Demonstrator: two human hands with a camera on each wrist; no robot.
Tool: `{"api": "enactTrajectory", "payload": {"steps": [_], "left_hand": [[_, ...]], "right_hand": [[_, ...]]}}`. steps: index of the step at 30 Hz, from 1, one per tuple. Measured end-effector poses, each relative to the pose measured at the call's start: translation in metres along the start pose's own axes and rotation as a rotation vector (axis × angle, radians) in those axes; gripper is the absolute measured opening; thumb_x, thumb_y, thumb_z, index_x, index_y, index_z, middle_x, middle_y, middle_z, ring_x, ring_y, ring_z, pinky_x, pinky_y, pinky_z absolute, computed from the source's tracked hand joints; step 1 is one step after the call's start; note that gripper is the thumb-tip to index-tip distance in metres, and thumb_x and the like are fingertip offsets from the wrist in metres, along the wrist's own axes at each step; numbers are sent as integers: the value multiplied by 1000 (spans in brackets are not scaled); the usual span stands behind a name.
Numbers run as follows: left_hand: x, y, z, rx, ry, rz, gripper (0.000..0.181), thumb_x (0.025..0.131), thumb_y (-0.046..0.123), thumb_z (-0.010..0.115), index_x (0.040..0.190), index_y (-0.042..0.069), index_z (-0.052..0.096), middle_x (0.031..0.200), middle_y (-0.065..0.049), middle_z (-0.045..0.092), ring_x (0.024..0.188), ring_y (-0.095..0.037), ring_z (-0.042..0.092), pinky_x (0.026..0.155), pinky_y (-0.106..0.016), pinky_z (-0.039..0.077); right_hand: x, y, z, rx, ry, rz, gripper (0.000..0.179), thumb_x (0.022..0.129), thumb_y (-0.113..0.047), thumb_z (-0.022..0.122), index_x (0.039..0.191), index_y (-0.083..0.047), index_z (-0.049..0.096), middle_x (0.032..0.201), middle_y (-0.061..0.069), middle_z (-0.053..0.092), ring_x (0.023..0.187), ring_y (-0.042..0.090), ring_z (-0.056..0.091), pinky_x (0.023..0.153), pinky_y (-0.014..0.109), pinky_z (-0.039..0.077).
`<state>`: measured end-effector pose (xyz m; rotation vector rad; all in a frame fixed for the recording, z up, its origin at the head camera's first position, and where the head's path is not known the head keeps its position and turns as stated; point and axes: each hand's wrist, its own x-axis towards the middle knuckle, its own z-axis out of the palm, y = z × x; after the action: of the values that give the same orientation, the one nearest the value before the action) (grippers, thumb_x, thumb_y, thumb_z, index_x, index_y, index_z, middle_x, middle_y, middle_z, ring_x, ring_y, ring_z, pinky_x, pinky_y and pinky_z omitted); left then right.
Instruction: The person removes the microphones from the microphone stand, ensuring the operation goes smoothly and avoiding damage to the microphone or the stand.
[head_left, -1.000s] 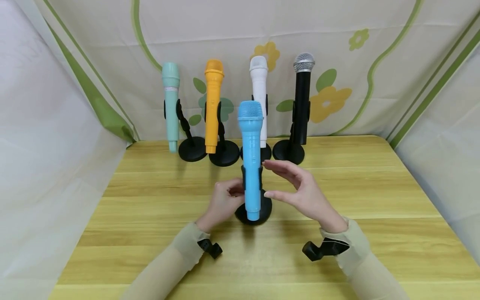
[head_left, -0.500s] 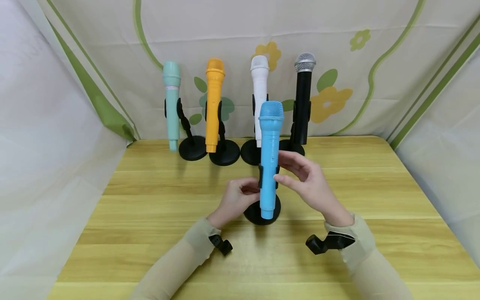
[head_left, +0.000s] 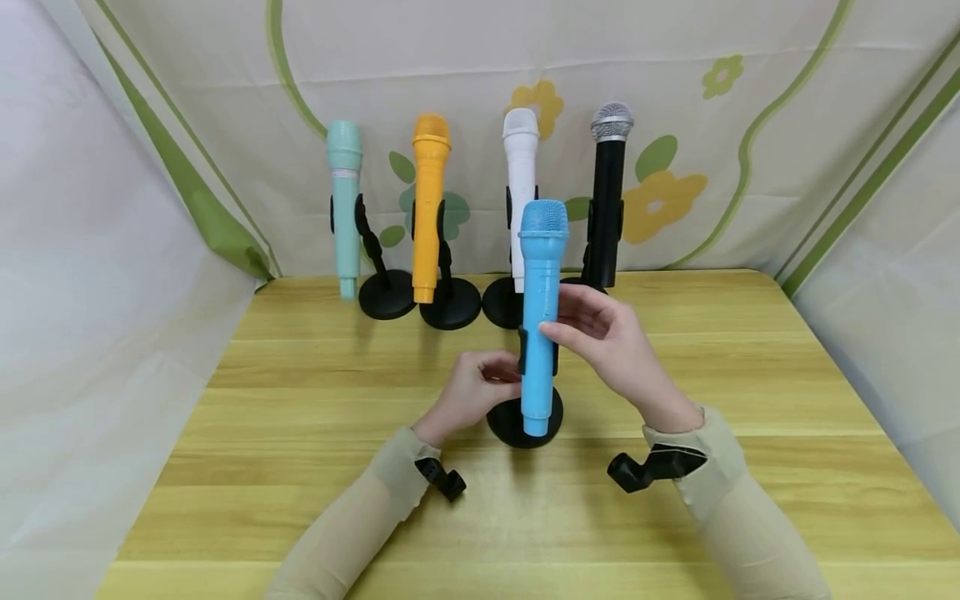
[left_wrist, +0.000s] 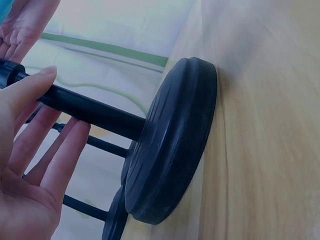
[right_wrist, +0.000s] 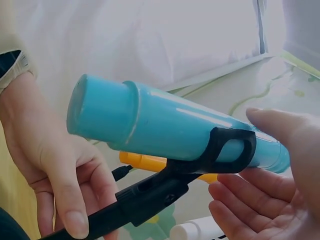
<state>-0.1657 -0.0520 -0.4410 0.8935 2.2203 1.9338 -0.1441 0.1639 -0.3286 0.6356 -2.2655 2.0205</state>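
Observation:
A blue microphone (head_left: 542, 292) sits tilted in the clip of a black stand, near the middle of the table. My left hand (head_left: 471, 396) pinches the upright pole (left_wrist: 102, 112) of that stand, thumb on one side and fingers on the other, above the round base (left_wrist: 172, 142). On the right of the microphone, my right hand (head_left: 611, 346) has its thumb on the front of the body and its fingers behind. In the right wrist view, the clip (right_wrist: 217, 150) still cradles the microphone between that hand and its tail end.
Behind stand a mint-green microphone (head_left: 346, 225), an orange one (head_left: 427, 217), a white one (head_left: 520, 167) and a black one with a silver head (head_left: 608, 192), each on a black stand. A flowered curtain (head_left: 465, 50) closes off the table's (head_left: 300, 392) far edge.
The stand with the blue microphone has shifted right with my left hand on its pole, then stopped. My right hand has come in from the right, moved up, and taken hold of the microphone.

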Motion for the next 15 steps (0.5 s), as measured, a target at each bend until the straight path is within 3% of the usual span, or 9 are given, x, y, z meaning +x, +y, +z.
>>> {"api": "enactTrajectory", "payload": {"steps": [10, 15], "left_hand": [[-1, -1, -1, -55, -4, -25, 23, 89, -5, 76, 112, -2, 75, 106, -12, 74, 93, -22, 73, 83, -36, 60], [-1, 1, 1, -40, 6, -46, 25, 89, -8, 75, 113, -4, 73, 107, -16, 74, 93, -24, 73, 83, -35, 60]], "right_hand": [[1, -2, 3, 17, 6, 34, 45, 96, -10, 73, 137, 0, 58, 119, 14, 69, 103, 27, 69, 87, 33, 58], [1, -2, 5, 31, 12, 30, 44, 97, -10, 71, 137, 1, 57, 118, 15, 68, 102, 27, 68, 87, 32, 57]]}}
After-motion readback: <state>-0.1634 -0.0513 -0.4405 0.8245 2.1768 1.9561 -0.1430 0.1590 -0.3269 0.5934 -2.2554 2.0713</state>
